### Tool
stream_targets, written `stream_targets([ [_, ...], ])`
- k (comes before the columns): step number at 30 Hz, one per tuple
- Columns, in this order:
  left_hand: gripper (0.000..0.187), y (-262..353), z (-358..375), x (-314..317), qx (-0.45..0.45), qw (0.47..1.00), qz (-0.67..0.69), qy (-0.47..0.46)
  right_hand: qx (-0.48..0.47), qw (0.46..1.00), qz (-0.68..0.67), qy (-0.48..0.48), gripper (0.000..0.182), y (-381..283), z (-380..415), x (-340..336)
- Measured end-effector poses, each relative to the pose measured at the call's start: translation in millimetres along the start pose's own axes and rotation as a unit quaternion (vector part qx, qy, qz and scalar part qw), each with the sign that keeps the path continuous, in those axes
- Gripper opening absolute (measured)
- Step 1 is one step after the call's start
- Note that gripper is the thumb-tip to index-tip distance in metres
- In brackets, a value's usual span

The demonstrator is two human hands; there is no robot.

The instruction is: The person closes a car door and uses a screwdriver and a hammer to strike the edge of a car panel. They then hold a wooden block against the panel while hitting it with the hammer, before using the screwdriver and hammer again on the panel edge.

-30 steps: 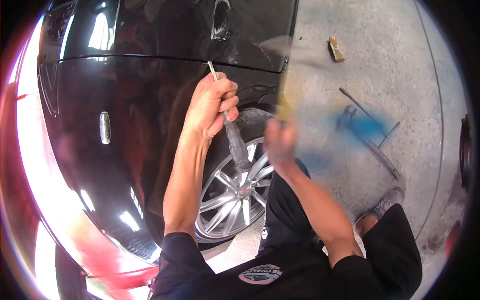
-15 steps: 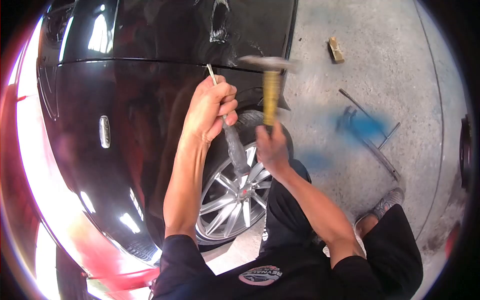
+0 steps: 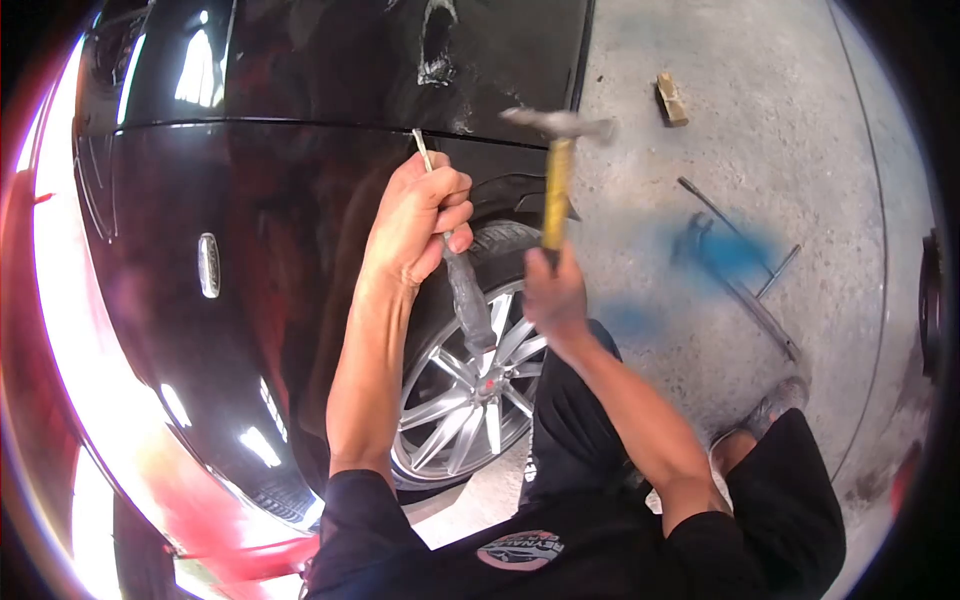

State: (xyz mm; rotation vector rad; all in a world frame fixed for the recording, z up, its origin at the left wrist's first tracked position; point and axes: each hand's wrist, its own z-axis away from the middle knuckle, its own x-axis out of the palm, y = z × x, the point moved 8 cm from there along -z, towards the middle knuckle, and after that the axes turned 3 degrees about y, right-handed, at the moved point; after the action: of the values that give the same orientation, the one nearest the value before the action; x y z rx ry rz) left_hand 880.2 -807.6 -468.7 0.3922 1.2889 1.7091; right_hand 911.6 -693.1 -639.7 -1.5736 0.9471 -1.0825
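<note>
My left hand [image 3: 425, 215] is closed round the shaft of a screwdriver [image 3: 467, 300] with a worn grey handle. Its tip meets the seam [image 3: 345, 126] between two black body panels of the car [image 3: 230, 330], and the handle points back toward me, over the wheel. In my right hand [image 3: 556, 298] is a hammer [image 3: 558, 190] with a yellow handle, gripped low. The slightly blurred metal head is up to the right of the screwdriver and does not touch it. White scuffs and a dent [image 3: 437, 70] mark the panel beyond the seam.
Below my hands is the silver-spoked wheel [image 3: 470, 400]. On the concrete floor [image 3: 650, 200] at right lie a small tan block [image 3: 672, 100], a lug wrench [image 3: 725, 218] and a long metal bar [image 3: 755, 315]. My shoe [image 3: 775, 402] is at lower right.
The hammer and my right hand have shifted to the right, away from the screwdriver. My left hand and the screwdriver are nearly still, with the handle end slightly moved.
</note>
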Motion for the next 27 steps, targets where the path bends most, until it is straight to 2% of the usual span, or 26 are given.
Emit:
stream_targets([
  [1,0.03,2,-3,4,0.003,1.0,0.0,-0.005,0.113,0.983,-0.143,-0.004,0.02,5,0,-12],
  [2,0.03,10,-6,6,0.028,1.0,0.004,-0.005,0.214,0.934,-0.284,-0.021,0.02,15,-5,-12],
  [3,0.03,3,3,3,0.02,1.0,-0.002,-0.002,0.108,0.98,-0.165,0.01,0.018,4,-9,-30],
  [4,0.03,-4,8,0,0.012,1.0,0.002,0.002,0.115,0.98,-0.162,0.005,0.018,-2,0,-36],
  [6,0.029,0,1,-2,-0.005,1.0,0.008,-0.01,0.149,0.948,-0.27,0.08,0.015,-14,-11,-58],
  [7,0.03,1,1,-3,-0.004,1.0,-0.003,0.002,0.153,0.947,-0.27,0.081,0.015,-24,-11,-66],
  [8,0.03,2,0,-1,-0.004,1.0,-0.003,0.001,0.129,0.924,-0.34,0.12,0.014,-34,-15,-80],
  [11,0.031,1,3,-1,0.003,1.0,0.0,-0.003,0.104,0.872,-0.436,0.195,0.014,-30,-20,-69],
  [13,0.031,3,3,0,0.004,1.0,-0.014,0.005,0.049,0.887,-0.437,0.141,0.015,6,-7,-25],
  [14,0.031,4,3,2,0.007,1.0,-0.016,0.001,0.044,0.887,-0.437,0.144,0.015,4,-8,-30],
  [15,0.031,3,3,3,0.003,1.0,-0.009,-0.011,0.147,0.929,-0.336,0.054,0.016,11,-7,-16],
  [16,0.031,2,1,2,-0.004,1.0,0.0,-0.021,0.249,0.941,-0.225,-0.039,0.017,21,0,-3],
  [17,0.031,4,-6,0,0.008,1.0,0.007,-0.015,0.239,0.944,-0.222,-0.049,0.017,24,-16,-7],
  [19,0.032,0,0,0,0.013,1.0,-0.011,-0.018,0.104,0.975,-0.198,0.003,0.018,-3,-20,-34],
  [20,0.032,9,-6,3,0.034,0.999,-0.008,-0.023,0.082,0.977,-0.197,0.003,0.018,-12,-33,-38],
  [23,0.032,3,1,1,-0.004,1.0,-0.001,-0.007,0.172,0.935,-0.305,0.055,0.016,-32,-11,-64],
  [24,0.032,4,-1,0,-0.001,1.0,-0.002,-0.01,0.172,0.936,-0.303,0.053,0.016,-36,-14,-67],
  [27,0.031,2,3,-1,-0.002,1.0,-0.002,-0.005,0.096,0.89,-0.416,0.162,0.018,-36,-15,-70],
])
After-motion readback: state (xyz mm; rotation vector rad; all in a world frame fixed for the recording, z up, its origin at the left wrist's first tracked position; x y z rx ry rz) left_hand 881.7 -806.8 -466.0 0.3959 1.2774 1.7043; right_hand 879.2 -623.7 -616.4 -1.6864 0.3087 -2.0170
